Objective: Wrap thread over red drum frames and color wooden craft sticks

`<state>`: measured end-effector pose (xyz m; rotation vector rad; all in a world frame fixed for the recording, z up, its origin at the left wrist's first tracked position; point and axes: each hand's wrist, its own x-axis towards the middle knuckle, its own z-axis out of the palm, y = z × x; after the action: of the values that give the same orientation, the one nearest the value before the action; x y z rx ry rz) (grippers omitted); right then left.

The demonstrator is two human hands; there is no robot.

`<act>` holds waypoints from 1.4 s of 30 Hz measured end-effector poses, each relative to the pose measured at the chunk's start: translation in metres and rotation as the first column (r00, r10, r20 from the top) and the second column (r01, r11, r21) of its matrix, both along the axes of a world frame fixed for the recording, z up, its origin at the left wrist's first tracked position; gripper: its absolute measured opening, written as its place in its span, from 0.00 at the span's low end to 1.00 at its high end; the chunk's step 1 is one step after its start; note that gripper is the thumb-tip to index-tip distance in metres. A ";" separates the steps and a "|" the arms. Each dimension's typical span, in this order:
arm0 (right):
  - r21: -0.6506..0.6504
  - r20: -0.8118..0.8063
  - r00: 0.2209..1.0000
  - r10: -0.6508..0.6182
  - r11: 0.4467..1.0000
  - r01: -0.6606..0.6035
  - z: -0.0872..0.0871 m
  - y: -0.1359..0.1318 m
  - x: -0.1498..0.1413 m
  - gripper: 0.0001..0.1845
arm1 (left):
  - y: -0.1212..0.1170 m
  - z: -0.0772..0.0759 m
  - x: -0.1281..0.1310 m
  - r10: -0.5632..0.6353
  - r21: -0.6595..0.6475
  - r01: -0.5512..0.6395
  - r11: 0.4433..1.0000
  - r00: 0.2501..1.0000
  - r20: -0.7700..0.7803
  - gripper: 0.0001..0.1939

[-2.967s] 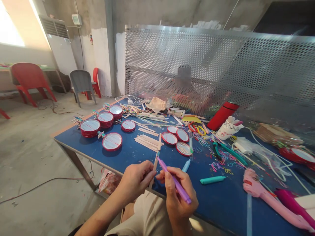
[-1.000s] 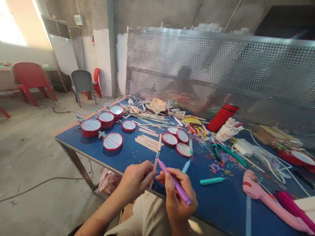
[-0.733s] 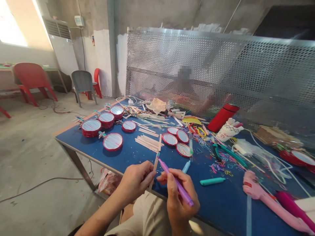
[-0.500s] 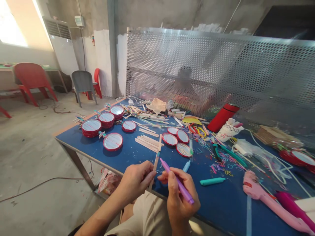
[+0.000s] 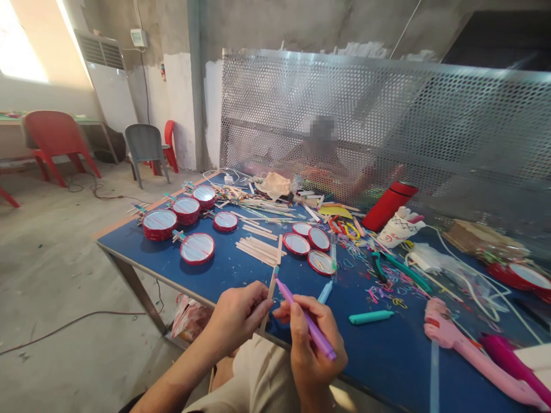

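Observation:
My left hand point(image 5: 247, 310) pinches a wooden craft stick point(image 5: 272, 288) at the table's front edge; the stick's far end is coloured teal. In my right hand point(image 5: 316, 338) is a purple marker point(image 5: 314, 331), held like a pen, its tip at the stick just below the teal end. A light blue marker point(image 5: 326, 291) lies just beyond my right hand, and a teal marker point(image 5: 371, 317) lies to its right. Past the stick, several plain craft sticks point(image 5: 258, 250) lie in a row.
Red-rimmed round drums point(image 5: 197, 248) stand at the left of the blue table point(image 5: 241, 279); smaller red-rimmed discs point(image 5: 296, 244) lie mid-table. Rightward are green-handled pliers point(image 5: 404, 271), coloured rubber bands, a red bottle point(image 5: 390, 205), a paper cup point(image 5: 400, 226) and a pink glue gun point(image 5: 469, 350). Perforated metal sheet point(image 5: 379, 126) stands behind.
My right hand has shifted slightly left, bringing the purple marker's tip to the stick. My left hand and the craft stick have stayed in place.

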<state>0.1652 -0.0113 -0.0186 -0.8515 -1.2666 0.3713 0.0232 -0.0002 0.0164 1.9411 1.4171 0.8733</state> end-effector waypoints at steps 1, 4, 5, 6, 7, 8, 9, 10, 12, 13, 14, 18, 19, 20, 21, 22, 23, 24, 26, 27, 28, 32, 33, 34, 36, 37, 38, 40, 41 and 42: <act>0.001 0.016 1.000 0.008 1.000 -0.008 0.001 0.000 0.000 0.03 | 0.000 0.000 0.000 -0.001 -0.008 0.001 1.000 1.000 0.001 0.11; -0.006 0.009 1.000 -0.005 1.000 0.005 0.001 0.001 0.000 0.04 | 0.000 0.000 0.000 0.003 -0.022 -0.003 1.000 1.000 -0.009 0.11; -0.007 -0.008 1.000 -0.016 1.000 0.016 0.000 0.001 0.000 0.04 | -0.001 -0.001 0.000 0.006 -0.023 -0.006 1.000 1.000 -0.014 0.10; -0.006 -0.027 0.999 -0.026 1.000 0.026 0.000 0.001 0.000 0.04 | -0.001 -0.001 0.000 0.009 -0.021 -0.010 1.000 1.000 -0.019 0.10; -0.001 -0.037 0.999 -0.029 1.000 0.029 -0.001 0.001 0.000 0.04 | 0.000 -0.002 0.000 0.010 -0.020 -0.011 1.000 1.000 -0.024 0.10; 0.001 -0.034 0.999 -0.026 1.000 0.027 -0.001 0.000 0.000 0.03 | 0.000 -0.002 0.000 0.011 -0.018 -0.011 1.000 1.000 -0.027 0.10; 0.001 -0.019 1.000 -0.020 1.000 0.020 -0.001 0.000 0.000 0.03 | 0.000 -0.003 0.000 0.010 -0.015 -0.011 1.000 1.000 -0.028 0.10; -0.002 0.003 1.000 -0.010 1.000 0.010 -0.001 0.000 0.000 0.03 | 0.000 -0.003 0.000 0.010 -0.009 -0.010 1.000 1.000 -0.029 0.10; -0.015 0.034 0.999 -0.002 1.000 0.002 -0.001 0.000 0.000 0.03 | 0.001 -0.003 0.000 0.012 0.007 -0.011 1.000 0.999 -0.030 0.11; -0.020 0.032 0.999 -0.009 1.000 0.009 -0.001 0.000 0.000 0.03 | 0.001 -0.003 0.000 0.014 0.014 -0.014 1.000 0.999 -0.030 0.10; -0.025 0.017 1.000 -0.020 0.999 0.021 -0.001 0.000 0.000 0.03 | 0.001 -0.003 0.000 0.017 0.016 -0.016 1.000 0.999 -0.029 0.10; -0.013 -0.043 0.998 -0.041 0.999 0.041 0.000 0.001 -0.001 0.02 | 0.001 -0.001 0.000 0.011 -0.012 -0.011 1.000 1.000 -0.002 0.09; -0.006 -0.034 0.999 -0.028 1.000 0.028 0.000 0.001 -0.001 0.03 | 0.001 -0.001 0.000 0.008 -0.018 -0.008 1.000 1.000 0.004 0.09; 0.001 -0.019 1.000 -0.012 1.000 0.012 0.000 0.001 -0.001 0.03 | 0.000 -0.001 0.000 0.006 -0.023 -0.006 1.000 1.000 0.009 0.09; 0.002 -0.003 1.000 0.002 1.000 -0.002 0.000 0.001 -0.001 0.03 | 0.000 -0.001 0.001 0.006 -0.027 -0.005 1.000 1.000 0.013 0.09; 0.000 0.010 1.000 0.008 1.000 -0.008 0.000 0.001 0.000 0.03 | 0.000 -0.001 0.001 0.004 -0.033 -0.003 0.999 1.000 0.017 0.09; -0.005 0.016 1.000 0.005 1.000 -0.005 0.000 0.000 -0.001 0.03 | 0.000 -0.001 0.001 0.002 -0.039 -0.002 0.999 1.000 0.021 0.09; -0.010 0.012 1.000 -0.007 1.000 0.007 0.001 0.000 -0.001 0.03 | 0.000 -0.001 0.001 0.002 -0.044 -0.001 0.999 1.000 0.024 0.09; -0.015 -0.014 0.999 -0.038 0.999 0.038 0.001 0.000 -0.001 0.03 | 0.000 -0.002 0.001 0.005 -0.046 -0.004 0.999 1.000 0.022 0.09; -0.015 -0.027 0.998 -0.049 0.999 0.049 0.002 0.000 -0.002 0.03 | 0.000 -0.002 0.001 0.007 -0.047 -0.006 0.999 1.000 0.018 0.09; -0.010 -0.032 0.998 -0.051 0.999 0.051 0.002 0.000 -0.002 0.02 | 0.000 -0.001 0.001 0.006 -0.049 -0.006 0.999 1.000 0.014 0.09; 0.012 0.010 1.000 -0.010 1.000 0.010 0.003 -0.001 -0.001 0.03 | 0.000 0.000 0.001 -0.002 -0.067 0.003 0.998 1.000 0.012 0.09; 0.015 0.025 1.000 -0.003 1.000 0.003 0.003 -0.001 -0.001 0.03 | -0.001 0.001 0.001 -0.004 -0.071 0.005 0.997 1.000 0.013 0.09; 0.013 0.035 0.999 -0.002 1.000 0.002 0.003 0.000 0.000 0.03 | -0.001 0.001 0.001 -0.003 -0.073 0.004 0.997 1.000 0.013 0.10; 0.002 0.020 1.000 -0.021 1.000 0.021 0.001 0.000 0.000 0.03 | -0.001 0.001 0.001 -0.003 -0.076 0.004 0.997 1.000 0.012 0.09; -0.005 0.002 0.999 -0.037 0.999 0.037 0.001 0.000 0.000 0.03 | -0.001 0.002 0.001 -0.003 -0.074 0.003 0.997 1.000 0.010 0.09; -0.012 -0.017 0.998 -0.053 0.999 0.052 0.001 0.000 0.000 0.03 | -0.001 0.001 0.001 -0.003 -0.071 0.004 0.997 1.000 0.008 0.09; -0.015 -0.033 0.997 -0.069 0.998 0.068 0.001 0.000 -0.001 0.02 | -0.001 0.001 0.001 -0.002 -0.056 0.002 0.998 1.000 0.003 0.09; -0.010 -0.023 0.998 -0.065 0.998 0.064 0.001 0.000 -0.001 0.02 | 0.000 0.000 0.001 0.001 -0.045 -0.001 0.999 1.000 0.000 0.10; -0.004 -0.006 0.998 -0.055 0.998 0.055 0.001 0.000 -0.001 0.02 | 0.000 0.000 0.001 0.003 -0.034 -0.003 0.999 1.000 -0.001 0.10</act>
<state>0.1647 -0.0118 -0.0173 -0.8861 -1.2350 0.3326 0.0239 -0.0006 0.0164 1.9148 1.4264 0.8438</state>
